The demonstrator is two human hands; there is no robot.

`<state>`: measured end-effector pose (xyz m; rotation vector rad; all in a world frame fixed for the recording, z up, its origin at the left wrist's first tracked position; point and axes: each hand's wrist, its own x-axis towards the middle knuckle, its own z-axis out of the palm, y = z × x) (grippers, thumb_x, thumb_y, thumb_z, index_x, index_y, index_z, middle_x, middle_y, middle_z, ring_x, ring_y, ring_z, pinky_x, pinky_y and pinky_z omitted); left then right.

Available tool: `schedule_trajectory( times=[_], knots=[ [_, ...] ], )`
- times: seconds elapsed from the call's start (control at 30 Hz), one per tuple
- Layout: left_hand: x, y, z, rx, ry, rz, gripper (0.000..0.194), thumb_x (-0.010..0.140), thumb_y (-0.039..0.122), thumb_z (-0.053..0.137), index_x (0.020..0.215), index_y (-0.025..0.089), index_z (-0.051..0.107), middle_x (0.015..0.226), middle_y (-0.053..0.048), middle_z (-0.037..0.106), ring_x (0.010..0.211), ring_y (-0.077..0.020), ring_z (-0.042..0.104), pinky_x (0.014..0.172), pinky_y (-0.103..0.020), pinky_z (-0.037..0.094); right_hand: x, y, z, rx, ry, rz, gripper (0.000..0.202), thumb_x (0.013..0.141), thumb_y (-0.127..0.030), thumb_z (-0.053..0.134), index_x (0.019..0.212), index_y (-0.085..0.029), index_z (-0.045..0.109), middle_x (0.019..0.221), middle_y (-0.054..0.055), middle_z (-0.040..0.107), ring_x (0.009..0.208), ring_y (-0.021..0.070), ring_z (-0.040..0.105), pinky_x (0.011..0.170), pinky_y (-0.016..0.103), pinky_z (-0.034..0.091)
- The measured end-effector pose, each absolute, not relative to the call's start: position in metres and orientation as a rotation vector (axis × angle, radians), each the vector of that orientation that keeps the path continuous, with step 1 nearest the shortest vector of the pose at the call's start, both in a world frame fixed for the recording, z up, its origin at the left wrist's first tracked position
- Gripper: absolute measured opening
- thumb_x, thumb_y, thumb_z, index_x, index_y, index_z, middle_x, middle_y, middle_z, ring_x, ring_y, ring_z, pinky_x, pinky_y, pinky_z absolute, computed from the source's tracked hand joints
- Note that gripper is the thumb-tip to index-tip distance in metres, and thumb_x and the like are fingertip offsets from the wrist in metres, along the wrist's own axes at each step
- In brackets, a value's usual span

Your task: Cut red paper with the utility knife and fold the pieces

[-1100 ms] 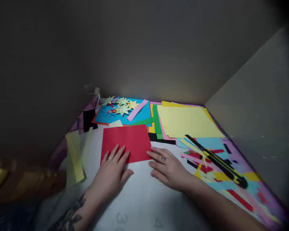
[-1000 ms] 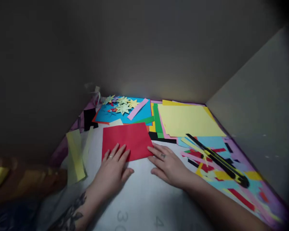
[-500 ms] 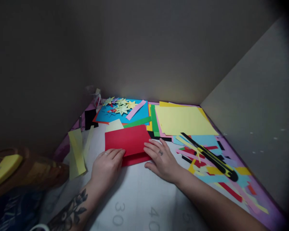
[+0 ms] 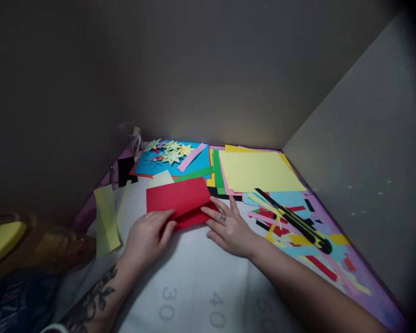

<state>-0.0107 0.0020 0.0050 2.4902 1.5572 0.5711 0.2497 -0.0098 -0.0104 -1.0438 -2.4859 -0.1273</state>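
Observation:
A folded sheet of red paper [image 4: 177,196] lies on the white surface in front of me. Its upper layer is lifted a little along the near edge, so a gap shows between the two layers. My left hand [image 4: 149,235] pinches the near left edge of that upper layer, fingers on top and thumb below. At the right end, my right hand [image 4: 229,225] rests against the paper with its fingers spread, some fingertips touching the lower layer.
Paper stars [image 4: 172,156] lie on a blue sheet [image 4: 197,170] at the back. Pale yellow sheets [image 4: 260,171] are stacked right of them. A black and yellow cutter knife [image 4: 303,226] rests on coloured scraps at right. Yellow strips [image 4: 107,219] lie at left. Walls rise behind and at right.
My left thumb now shows under the upper layer, and the gap between the red layers is wider. My right fingers have spread more. The whole view has shifted slightly.

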Motion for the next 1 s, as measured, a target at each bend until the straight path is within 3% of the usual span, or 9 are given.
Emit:
schedule_trajectory(
  times=[0.1,0.27,0.53,0.63,0.7,0.8,0.9,1.0],
  knots=[
    [-0.005,0.001,0.009,2.63,1.489,0.406,0.04,0.081,0.043,0.056,0.115,0.02,0.06,0.109,-0.007,0.068,0.097,-0.0268,0.061,0.084,-0.041,0.047,0.251,-0.009,-0.009,-1.065,-2.472,-0.098,0.03,0.086,-0.027,0.054,0.114,-0.019,0.06,0.125,0.009,0.059,0.131,0.0299,0.033,0.107,0.064,0.009],
    [-0.006,0.001,0.0,2.688,1.543,0.285,0.028,0.086,0.019,0.046,0.109,0.02,0.062,0.107,-0.007,0.069,0.095,-0.0249,0.062,0.078,-0.038,0.05,0.251,-0.008,-0.013,-1.076,-2.477,-0.072,0.027,0.086,-0.02,0.054,0.113,-0.021,0.059,0.125,0.01,0.058,0.129,0.0281,0.037,0.106,0.062,0.018],
    [-0.006,-0.005,0.003,2.706,1.547,0.598,0.022,0.085,0.019,0.044,0.097,0.017,0.062,0.102,-0.008,0.069,0.087,-0.0217,0.064,0.074,-0.034,0.051,0.254,0.001,-0.021,-1.189,-2.226,-0.085,0.046,0.082,-0.016,0.054,0.127,-0.02,0.044,0.13,0.013,0.049,0.131,0.0291,0.033,0.105,0.058,0.028],
    [-0.006,-0.007,0.005,2.608,1.584,0.623,0.021,0.086,0.021,0.044,0.097,0.019,0.061,0.097,-0.007,0.07,0.084,-0.0205,0.065,0.071,-0.032,0.051,0.259,-0.003,-0.016,-1.14,-2.133,-0.066,0.04,0.081,-0.019,0.055,0.12,-0.022,0.049,0.13,0.012,0.049,0.13,0.0292,0.036,0.104,0.058,0.03],
    [-0.008,-0.006,0.006,2.496,1.683,0.663,0.021,0.087,0.023,0.043,0.098,0.019,0.061,0.094,-0.006,0.07,0.081,-0.02,0.065,0.069,-0.031,0.05,0.26,-0.009,-0.013,-1.021,-2.121,-0.091,0.026,0.08,-0.028,0.059,0.106,-0.025,0.057,0.133,0.008,0.049,0.13,0.0299,0.035,0.105,0.057,0.027],
    [-0.015,-0.002,0.006,2.398,1.769,0.74,0.022,0.088,0.026,0.042,0.099,0.019,0.06,0.092,-0.006,0.07,0.08,-0.02,0.064,0.069,-0.031,0.049,0.258,-0.015,-0.01,-0.935,-2.276,-0.186,0.017,0.079,-0.039,0.062,0.089,-0.026,0.063,0.138,0.003,0.045,0.134,0.0329,0.026,0.11,0.058,0.013],
    [-0.017,0.001,0.008,2.447,1.736,0.77,0.021,0.087,0.024,0.041,0.094,0.018,0.06,0.086,-0.006,0.069,0.079,-0.0203,0.062,0.072,-0.032,0.047,0.251,-0.013,-0.01,-1.043,-2.392,-0.232,0.014,0.082,-0.036,0.059,0.084,-0.023,0.065,0.138,0.004,0.047,0.136,0.0332,0.021,0.11,0.061,0.003],
    [-0.013,0.001,0.013,2.587,1.631,0.712,0.02,0.087,0.024,0.042,0.091,0.018,0.061,0.084,-0.005,0.069,0.081,-0.0211,0.062,0.085,-0.04,0.043,0.249,-0.008,-0.008,-1.091,-2.406,-0.187,0.012,0.086,-0.027,0.055,0.09,-0.021,0.064,0.127,0.005,0.058,0.132,0.0295,0.032,0.108,0.064,0.0]
  ],
)
